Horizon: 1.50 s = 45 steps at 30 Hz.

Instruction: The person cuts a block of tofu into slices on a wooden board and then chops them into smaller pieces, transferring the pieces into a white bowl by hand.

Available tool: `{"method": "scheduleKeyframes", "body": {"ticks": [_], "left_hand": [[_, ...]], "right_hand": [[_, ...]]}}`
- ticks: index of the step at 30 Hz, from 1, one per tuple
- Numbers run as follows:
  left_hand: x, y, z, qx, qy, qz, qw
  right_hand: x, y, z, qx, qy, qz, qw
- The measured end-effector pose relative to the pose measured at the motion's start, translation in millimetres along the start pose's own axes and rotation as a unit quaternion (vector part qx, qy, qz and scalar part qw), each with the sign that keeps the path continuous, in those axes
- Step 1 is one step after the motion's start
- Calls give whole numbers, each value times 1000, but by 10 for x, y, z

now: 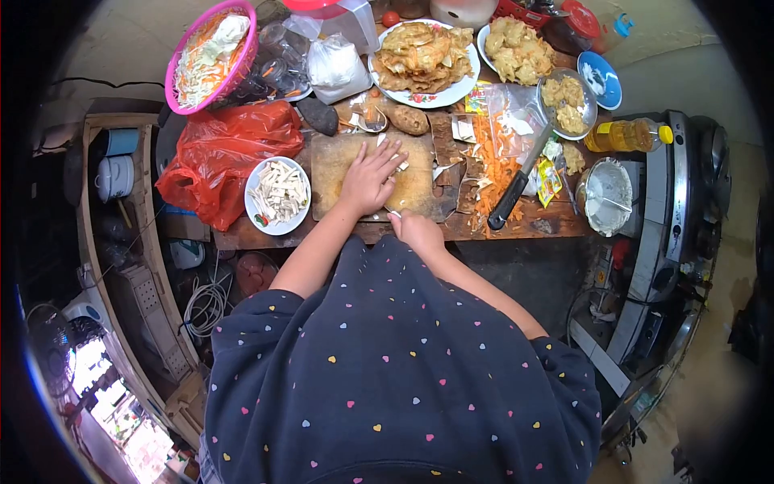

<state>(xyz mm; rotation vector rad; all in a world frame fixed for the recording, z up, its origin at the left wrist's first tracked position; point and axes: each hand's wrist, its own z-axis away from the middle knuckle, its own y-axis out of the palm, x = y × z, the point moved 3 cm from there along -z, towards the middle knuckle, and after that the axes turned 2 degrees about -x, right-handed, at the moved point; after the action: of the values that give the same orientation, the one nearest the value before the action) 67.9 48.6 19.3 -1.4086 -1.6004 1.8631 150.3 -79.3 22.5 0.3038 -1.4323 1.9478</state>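
Note:
My left hand (372, 179) lies flat on the wooden cutting board (332, 157), fingers stretched out and slightly apart. Small white pieces (402, 166) show beside its fingertips. At the board's front edge my right hand (419, 233) is closed around something; only a small pale tip (393, 213) shows by its fingers, too little to name. Left of the board, a white bowl (305, 211) holds cut white sticks (280, 192).
A red plastic bag (234, 153) and a pink basket of shredded vegetables (212, 60) are at the left. Fritters (423, 55) fill a plate behind the board. A black-handled knife (516, 189), orange shreds (486, 161) and an oil bottle (625, 135) are at the right.

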Motion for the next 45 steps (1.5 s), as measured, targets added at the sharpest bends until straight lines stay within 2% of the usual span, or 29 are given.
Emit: {"method": "scheduleKeyframes", "body": {"ticks": [11,14,17,21,24,30,45], "left_hand": [[-16,-20,16,-11,3,14,1000],[41,-52,147,-132,-65,51,988],[157,-100,459,-273,-181,119,937],[27,-202,782,-243,-165,9,956],[-43,-169,888,-210,-158,-16,965],[-128,-151,895,-219,-139,-42,965],[-98,-111,912,-246,-135,-50,959]], "right_hand": [[-37,74,-15,-6,6,4,1000],[-90,109,-40,-16,7,-31,999],[-85,62,15,-14,-1,-12,1000],[-50,-15,85,-14,-14,42,999],[-78,-41,110,6,10,13,1000],[-95,-83,152,11,9,-45,999],[23,-159,96,42,9,-3,999]]}}
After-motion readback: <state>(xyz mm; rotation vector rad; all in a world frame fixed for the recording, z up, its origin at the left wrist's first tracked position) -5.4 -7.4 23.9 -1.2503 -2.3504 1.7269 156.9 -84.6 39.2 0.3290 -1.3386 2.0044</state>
